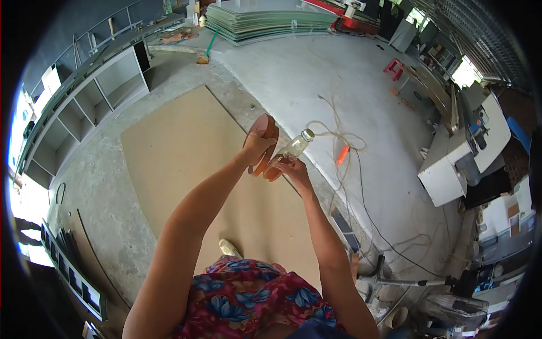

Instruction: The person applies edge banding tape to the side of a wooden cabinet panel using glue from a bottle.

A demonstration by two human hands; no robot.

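Head view: left hand (257, 146) closed on a brown roll (263, 123), right hand (296, 170) gripping a clear bottle (294, 149).
Seen from here, roll and bottle are side by side, held up in front of the person, above the edge of a tan board (175, 147) on the floor; can't tell if they touch. Bottle tilted, cap (307, 134) end up and to the right. Cord (357, 141) and orange object (342, 155) on pale floor (282, 73) beyond.
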